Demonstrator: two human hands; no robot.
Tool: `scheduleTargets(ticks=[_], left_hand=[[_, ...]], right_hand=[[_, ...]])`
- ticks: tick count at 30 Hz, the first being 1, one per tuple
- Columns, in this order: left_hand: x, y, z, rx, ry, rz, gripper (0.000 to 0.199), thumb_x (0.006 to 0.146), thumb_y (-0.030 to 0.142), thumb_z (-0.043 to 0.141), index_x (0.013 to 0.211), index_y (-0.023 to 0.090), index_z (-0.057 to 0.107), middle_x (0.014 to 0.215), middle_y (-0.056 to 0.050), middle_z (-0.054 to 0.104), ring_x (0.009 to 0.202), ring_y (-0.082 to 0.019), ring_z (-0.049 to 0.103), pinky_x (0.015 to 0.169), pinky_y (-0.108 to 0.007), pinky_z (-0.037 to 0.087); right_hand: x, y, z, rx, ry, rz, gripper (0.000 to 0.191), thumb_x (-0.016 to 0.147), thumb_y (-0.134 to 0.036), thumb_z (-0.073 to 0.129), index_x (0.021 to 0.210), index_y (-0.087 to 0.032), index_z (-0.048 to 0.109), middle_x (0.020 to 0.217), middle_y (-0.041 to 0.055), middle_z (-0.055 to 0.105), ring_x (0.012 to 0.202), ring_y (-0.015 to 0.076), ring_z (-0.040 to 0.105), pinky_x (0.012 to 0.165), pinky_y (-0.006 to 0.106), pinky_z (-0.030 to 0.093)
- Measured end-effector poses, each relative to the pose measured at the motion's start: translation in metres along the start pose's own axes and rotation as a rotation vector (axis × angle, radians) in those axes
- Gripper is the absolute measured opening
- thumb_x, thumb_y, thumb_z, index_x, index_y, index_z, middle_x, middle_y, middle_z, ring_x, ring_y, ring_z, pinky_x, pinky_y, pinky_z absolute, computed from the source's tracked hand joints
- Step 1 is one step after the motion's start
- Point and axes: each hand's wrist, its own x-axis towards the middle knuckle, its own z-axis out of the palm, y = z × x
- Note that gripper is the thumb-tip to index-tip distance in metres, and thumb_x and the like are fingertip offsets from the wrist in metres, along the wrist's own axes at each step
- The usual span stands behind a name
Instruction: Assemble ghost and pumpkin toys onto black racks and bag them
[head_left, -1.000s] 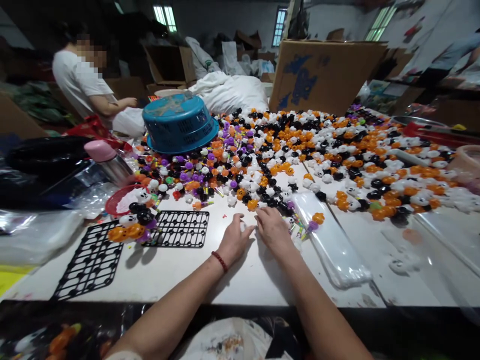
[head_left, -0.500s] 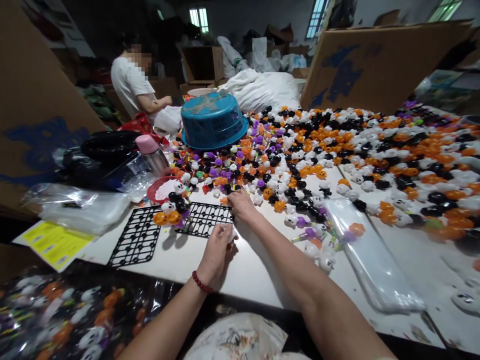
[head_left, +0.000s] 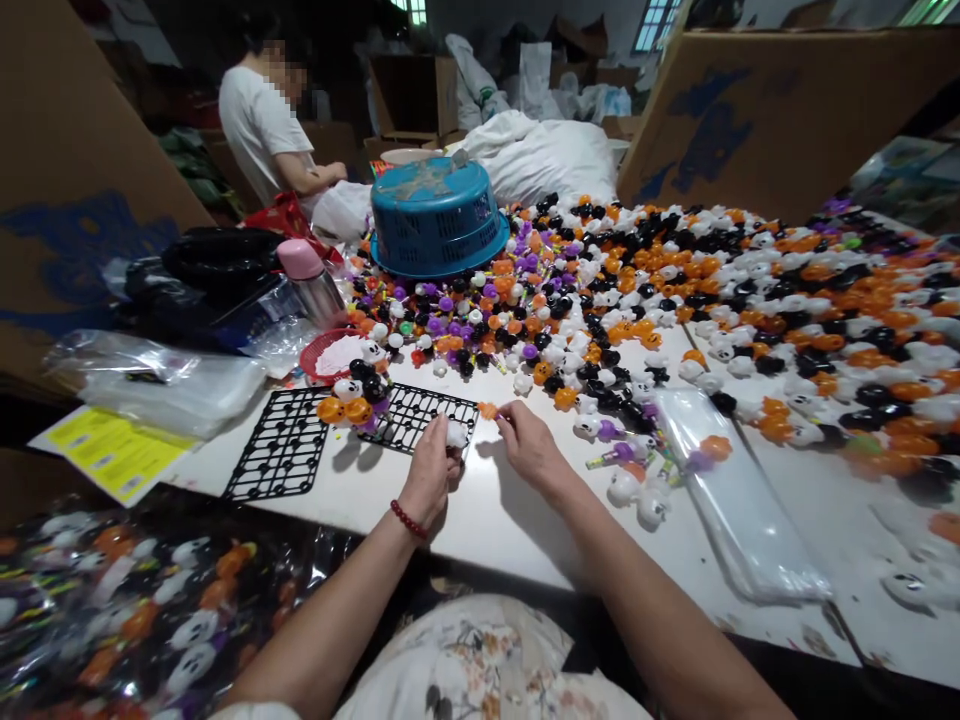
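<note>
Left hand [head_left: 431,468] closed round white ghost toy [head_left: 456,434], frame centre. Right hand [head_left: 529,445] pinches small orange piece [head_left: 488,410] beside it. Judged: joining step; next, align piece to toy. Black tray [head_left: 420,415] behind, on tabletop [head_left: 495,520].

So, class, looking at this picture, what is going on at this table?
A person sits at a white table heaped with small orange, black, white and purple toy pieces. The left hand holds a white piece at the edge of a black grid tray; the right hand pinches a small orange piece. An upturned blue basket sits behind. Another person works further back.
</note>
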Motion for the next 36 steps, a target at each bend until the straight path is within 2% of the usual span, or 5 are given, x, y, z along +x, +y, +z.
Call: scheduleTargets(ticks=[6,15,26,31,36], left_hand=[[-0.005,-0.009,0.013,0.204,-0.026,0.142,0.039,0.086,0.059,0.055,0.078,0.021,0.046,0.063,0.006,0.043,0.049,-0.007,0.036,0.044,-0.019,0.030],[-0.011,-0.017,0.024,0.475,-0.188,0.240,0.040,0.092,0.056,0.048,0.072,0.021,0.046,0.064,0.004,0.041,0.057,-0.011,0.036,0.053,-0.024,0.031],[-0.032,-0.029,0.046,0.710,-0.172,0.273,0.042,0.097,0.048,0.037,0.065,0.022,0.045,0.061,0.001,0.047,0.060,-0.015,0.042,0.061,-0.029,0.033],[0.009,-0.020,0.069,0.850,-0.227,0.360,0.043,0.099,0.051,0.030,0.084,0.022,0.057,0.080,-0.004,0.058,0.075,-0.019,0.053,0.072,-0.032,0.041],[0.078,-0.012,0.105,0.966,-0.203,0.513,0.030,0.084,0.030,0.063,0.112,0.020,0.058,0.123,-0.014,0.053,0.112,-0.027,0.052,0.096,-0.041,0.040]], right_hand=[[-0.052,-0.004,-0.031,0.161,-0.003,-0.077,0.014,0.096,-0.023,0.043,0.098,-0.020,0.057,0.091,0.0044,0.065,0.081,0.0177,0.059,0.075,0.030,0.045],[-0.065,0.004,-0.051,0.172,-0.036,-0.082,0.010,0.095,-0.023,0.051,0.097,-0.020,0.060,0.087,0.0027,0.066,0.078,0.0163,0.060,0.073,0.029,0.046],[-0.082,-0.002,-0.033,0.160,0.034,-0.050,0.014,0.094,-0.021,0.047,0.086,-0.021,0.058,0.080,0.0029,0.065,0.071,0.0165,0.059,0.067,0.028,0.046],[-0.080,0.036,-0.055,0.022,0.175,0.024,0.014,0.095,-0.026,0.049,0.090,-0.020,0.060,0.084,0.0053,0.066,0.077,0.0194,0.061,0.072,0.032,0.048],[-0.067,0.062,-0.066,-0.423,0.403,-0.026,0.016,0.090,-0.022,0.051,0.100,-0.016,0.062,0.120,0.0200,0.060,0.110,0.0329,0.053,0.093,0.051,0.044]])
